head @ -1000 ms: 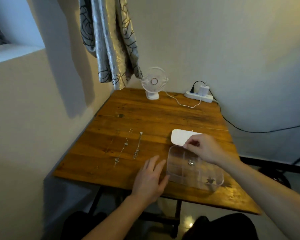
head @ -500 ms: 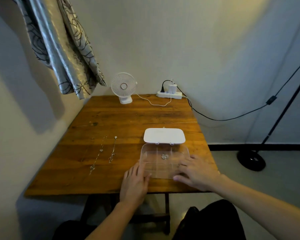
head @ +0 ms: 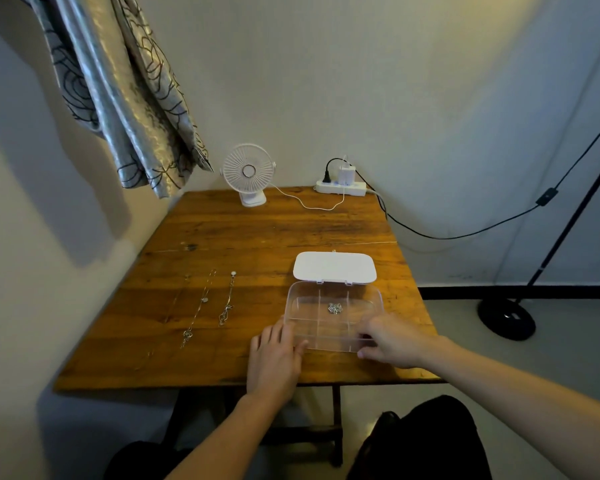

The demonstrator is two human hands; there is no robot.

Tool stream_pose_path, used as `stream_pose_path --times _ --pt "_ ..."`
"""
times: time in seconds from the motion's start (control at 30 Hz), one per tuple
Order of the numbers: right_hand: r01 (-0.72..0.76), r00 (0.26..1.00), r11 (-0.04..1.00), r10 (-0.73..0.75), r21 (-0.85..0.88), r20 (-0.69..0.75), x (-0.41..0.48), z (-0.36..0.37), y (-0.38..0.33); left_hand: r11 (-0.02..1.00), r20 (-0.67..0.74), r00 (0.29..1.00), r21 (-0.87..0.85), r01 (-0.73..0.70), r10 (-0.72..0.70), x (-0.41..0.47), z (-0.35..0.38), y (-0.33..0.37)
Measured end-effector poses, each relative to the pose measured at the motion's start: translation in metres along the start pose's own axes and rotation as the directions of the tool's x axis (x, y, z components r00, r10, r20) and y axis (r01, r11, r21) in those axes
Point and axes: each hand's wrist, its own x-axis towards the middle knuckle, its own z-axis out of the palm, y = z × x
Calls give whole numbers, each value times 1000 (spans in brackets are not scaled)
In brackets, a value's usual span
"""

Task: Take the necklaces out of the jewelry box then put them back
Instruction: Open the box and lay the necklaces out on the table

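Two hands: both rest at the near corners of the clear plastic compartmented jewelry box [head: 335,318].
Left hand [head: 274,358]: fingers loosely spread, flat on the brown wooden tabletop [head: 257,237], tips touching the box's near-left corner; holds nothing.
Right hand [head: 392,341]: fingers curled over the near-right rim; whether it pinches the wall, cannot tell.
Lid: white lid [head: 334,267] hinged open, lying flat behind the box.
In box: one small silver chain bundle [head: 335,308] in a middle compartment, just beyond both hands.
Out of box: thin silver necklaces [head: 226,299] laid straight, left of the box, near the left hand.
Step, judged: steady the box, then lift the bundle.
Advice: pinch it whole, raise it slowly; fine links snag.
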Motion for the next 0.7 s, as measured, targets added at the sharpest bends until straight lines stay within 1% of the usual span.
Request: stream_pose_path --times 0.07,0.13,0.17,0.27,0.33,0.43,0.5,0.57,0.63,0.7 --pt "-28 1000 987 28 158 3 1 -5 5 999 12 1000 46 -11 11 4 -2 2" --pt "-18 998 938 35 346 -43 -2 -15 8 997 21 1000 76 -6 4 8 -4 6" --pt "-9 996 911 43 412 -73 -4 -19 8 997 25 1000 82 0 -2 9 -4 8" --pt "4 984 833 95 553 -150 -7 -32 7 997 36 999 74 4 -7 11 -4 10" --pt "24 977 765 118 644 -177 -6 -44 2 999 46 999 43 -2 0 11 -5 8" --pt "55 970 669 141 741 -200 -2 -66 -14 996 51 999 -89 -12 17 7 -9 0" --pt "80 973 611 124 787 -195 4 -80 -27 986 19 1000 -167 10 -7 3 -17 -10" --pt "95 981 548 91 831 -173 12 -91 -42 985 -1 1000 -171 23 -24 -1 -27 -24" --pt "100 986 493 65 864 -151 23 -97 -57 990 -33 999 -144 7 -12 -7 -37 -42" --pt "110 990 472 26 875 -138 38 -99 -74 995 -80 997 -104 3 -12 -16 -43 -59"
